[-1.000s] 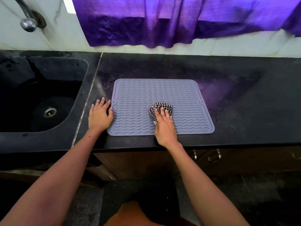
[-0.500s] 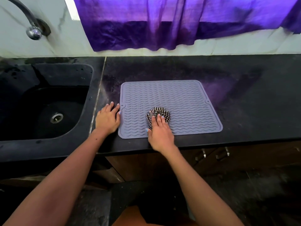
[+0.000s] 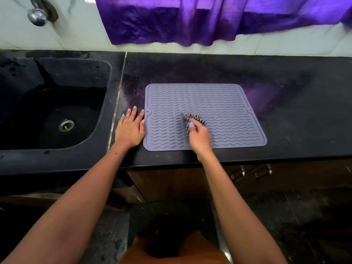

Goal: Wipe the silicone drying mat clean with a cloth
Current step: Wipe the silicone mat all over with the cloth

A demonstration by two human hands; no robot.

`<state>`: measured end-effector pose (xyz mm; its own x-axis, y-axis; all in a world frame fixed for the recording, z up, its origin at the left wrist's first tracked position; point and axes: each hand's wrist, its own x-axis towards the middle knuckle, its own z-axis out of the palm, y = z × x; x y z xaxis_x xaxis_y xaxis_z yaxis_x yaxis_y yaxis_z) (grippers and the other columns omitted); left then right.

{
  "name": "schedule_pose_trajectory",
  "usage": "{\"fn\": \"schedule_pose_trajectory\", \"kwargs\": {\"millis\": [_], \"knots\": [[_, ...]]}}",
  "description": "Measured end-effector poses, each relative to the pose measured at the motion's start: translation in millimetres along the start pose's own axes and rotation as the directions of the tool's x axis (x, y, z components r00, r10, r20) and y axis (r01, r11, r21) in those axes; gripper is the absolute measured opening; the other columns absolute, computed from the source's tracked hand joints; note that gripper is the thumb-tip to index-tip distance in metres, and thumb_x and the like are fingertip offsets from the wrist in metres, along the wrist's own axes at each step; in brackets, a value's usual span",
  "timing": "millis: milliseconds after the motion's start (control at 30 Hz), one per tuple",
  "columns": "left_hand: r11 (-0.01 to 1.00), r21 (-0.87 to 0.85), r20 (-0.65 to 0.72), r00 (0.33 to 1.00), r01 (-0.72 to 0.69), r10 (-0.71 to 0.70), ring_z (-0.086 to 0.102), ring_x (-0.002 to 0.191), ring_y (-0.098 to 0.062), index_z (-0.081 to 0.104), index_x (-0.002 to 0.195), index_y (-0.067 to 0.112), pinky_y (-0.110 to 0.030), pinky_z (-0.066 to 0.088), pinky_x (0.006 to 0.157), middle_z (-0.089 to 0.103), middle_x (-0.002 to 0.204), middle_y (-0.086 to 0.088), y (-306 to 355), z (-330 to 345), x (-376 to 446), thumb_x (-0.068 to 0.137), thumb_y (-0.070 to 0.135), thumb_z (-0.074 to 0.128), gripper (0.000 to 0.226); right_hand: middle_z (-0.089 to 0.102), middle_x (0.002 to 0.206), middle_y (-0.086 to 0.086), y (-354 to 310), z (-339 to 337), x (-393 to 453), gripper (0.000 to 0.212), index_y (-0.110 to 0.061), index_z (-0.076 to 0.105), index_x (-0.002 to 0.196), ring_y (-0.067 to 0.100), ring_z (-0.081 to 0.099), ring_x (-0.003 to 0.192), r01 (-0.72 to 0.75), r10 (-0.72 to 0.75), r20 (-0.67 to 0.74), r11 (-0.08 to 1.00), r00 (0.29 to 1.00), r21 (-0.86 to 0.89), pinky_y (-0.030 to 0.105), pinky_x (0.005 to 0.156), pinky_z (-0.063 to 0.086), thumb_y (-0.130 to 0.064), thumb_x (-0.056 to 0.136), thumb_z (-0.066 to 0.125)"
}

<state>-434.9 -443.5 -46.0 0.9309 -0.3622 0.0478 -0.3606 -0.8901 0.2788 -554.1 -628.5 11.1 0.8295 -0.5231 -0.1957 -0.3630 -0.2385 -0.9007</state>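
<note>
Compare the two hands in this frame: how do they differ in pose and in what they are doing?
The left hand lies flat with fingers straight on the black countertop, against the left edge of the silicone drying mat; the right hand is over the mat, motion-blurred. The left hand holds nothing; the right hand bears on a checked cloth. Both are bare.
</note>
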Motion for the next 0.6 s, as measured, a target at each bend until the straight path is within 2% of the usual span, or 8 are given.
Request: {"fn": "schedule_pose_trajectory", "kwargs": {"millis": [33, 67, 133, 167, 233, 300, 367, 600], "knots": [[1.0, 0.004, 0.014, 1.0, -0.002, 0.002, 0.006, 0.145, -0.023, 0.02, 0.148, 0.019, -0.038, 0.002, 0.117, 0.011, 0.157, -0.008, 0, -1, 0, 0.1, 0.031, 0.023, 0.049, 0.049, 0.14, 0.006, -7, -1, 4, 0.039, -0.018, 0.046, 0.137, 0.021, 0.046, 0.126, -0.062, 0.068, -0.029, 0.984, 0.997, 0.169, 0.032, 0.106, 0.037, -0.02, 0.1, 0.037], [1.0, 0.009, 0.028, 1.0, -0.003, 0.003, 0.004, 0.146, -0.023, 0.019, 0.148, 0.019, -0.038, 0.002, 0.118, 0.009, 0.158, -0.008, 0, -2, 0, 0.1, 0.031, 0.022, 0.049, 0.048, 0.141, 0.005, -14, -1, 5, 0.039, -0.019, 0.044, 0.138, 0.021, 0.046, 0.126, -0.057, 0.07, -0.056, 0.977, 0.996, 0.204, 0.032, 0.105, 0.037, -0.021, 0.1, 0.036], [1.0, 0.015, 0.04, 0.999, -0.003, 0.003, 0.003, 0.146, -0.022, 0.017, 0.148, 0.02, -0.037, 0.0, 0.118, 0.008, 0.158, -0.008, 0, -2, 0, 0.1, 0.032, 0.02, 0.049, 0.042, 0.145, 0.006, -22, 1, 2, 0.043, -0.018, 0.036, 0.143, 0.02, 0.044, 0.124, 0.094, -0.097, -0.055, 0.994, 0.994, -0.048, 0.034, 0.104, 0.034, -0.02, 0.1, 0.036], [1.0, 0.017, 0.038, 0.999, -0.004, 0.004, 0.003, 0.146, -0.022, 0.017, 0.148, 0.019, -0.037, 0.0, 0.118, 0.008, 0.158, -0.008, 0, -1, -1, 0.1, 0.032, 0.02, 0.049, 0.035, 0.15, 0.009, -22, 6, -1, 0.046, -0.017, 0.031, 0.145, 0.021, 0.04, 0.128, 0.182, -0.183, 0.02, 0.958, 0.983, -0.222, 0.035, 0.107, 0.031, -0.019, 0.099, 0.036], [1.0, 0.016, 0.027, 1.0, -0.005, 0.004, 0.004, 0.146, -0.023, 0.018, 0.148, 0.018, -0.038, 0.0, 0.118, 0.009, 0.158, -0.009, 1, -1, -2, 0.1, 0.031, 0.021, 0.049, 0.009, 0.158, 0.012, -10, 20, -8, 0.054, -0.014, 0.017, 0.149, 0.024, 0.013, 0.145, 0.284, -0.203, 0.208, 0.8, 0.957, -0.529, 0.037, 0.118, 0.011, -0.021, 0.099, 0.035], [1.0, 0.019, 0.021, 1.0, -0.004, 0.003, 0.004, 0.146, -0.024, 0.019, 0.148, 0.017, -0.038, 0.001, 0.118, 0.009, 0.158, -0.009, 0, 0, -1, 0.1, 0.031, 0.021, 0.049, -0.005, 0.158, 0.012, 13, 34, -16, 0.06, -0.014, 0.005, 0.15, 0.024, -0.006, 0.147, 0.36, -0.241, 0.268, 0.622, 0.933, -0.695, 0.036, 0.118, -0.001, -0.025, 0.099, 0.033], [1.0, 0.029, 0.017, 1.0, -0.002, 0.002, 0.004, 0.146, -0.023, 0.018, 0.148, 0.018, -0.038, 0.001, 0.118, 0.009, 0.158, -0.009, 1, 0, -1, 0.101, 0.032, 0.02, 0.05, -0.001, 0.159, 0.011, 26, 39, -20, 0.06, -0.015, 0.004, 0.15, 0.022, -0.006, 0.147, 0.414, -0.342, 0.257, 0.545, 0.904, -0.73, 0.036, 0.119, -0.001, -0.025, 0.098, 0.033], [1.0, 0.03, -0.002, 1.0, -0.003, 0.003, 0.005, 0.146, -0.023, 0.019, 0.148, 0.017, -0.038, 0.0, 0.118, 0.01, 0.157, -0.008, 1, 0, -3, 0.1, 0.033, 0.019, 0.05, 0.009, 0.159, 0.005, 26, 36, -10, 0.058, -0.018, 0.016, 0.149, 0.017, 0.003, 0.147, 0.451, -0.358, 0.28, 0.623, 0.891, -0.639, 0.029, 0.118, -0.001, -0.014, 0.096, 0.039]]}}
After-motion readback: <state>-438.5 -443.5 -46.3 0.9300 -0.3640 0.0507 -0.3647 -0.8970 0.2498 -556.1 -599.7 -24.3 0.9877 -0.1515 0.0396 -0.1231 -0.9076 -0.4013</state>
